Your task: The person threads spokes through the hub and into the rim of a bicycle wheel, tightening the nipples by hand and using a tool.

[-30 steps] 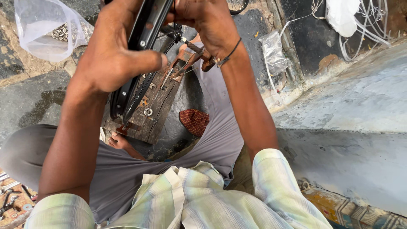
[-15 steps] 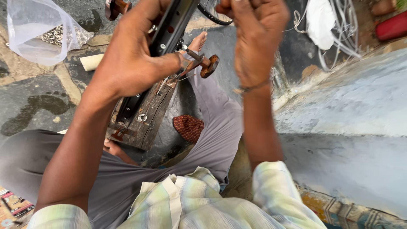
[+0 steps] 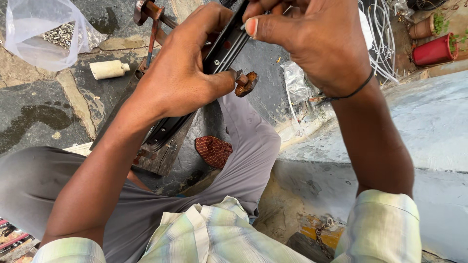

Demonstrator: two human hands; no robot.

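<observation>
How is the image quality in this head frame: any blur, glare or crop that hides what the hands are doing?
Head view: even daylight, no hard shadows. The left hand and the black strip it grips are sharp. The right hand is close to the lens, and the top edge crops its fingertips, so what it pinches cannot be seen. Mild glare on the plastic bag. Wide-angle bending shows at the edges.

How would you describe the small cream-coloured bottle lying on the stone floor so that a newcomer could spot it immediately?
Start at the clear plastic bag in the upper left, on the dark stone floor. Just below and to its right, left of the left hand, the small bottle lies on its side. It is the only smooth, cream-coloured cylinder there, unlike the rusty metal parts beside it.
</observation>
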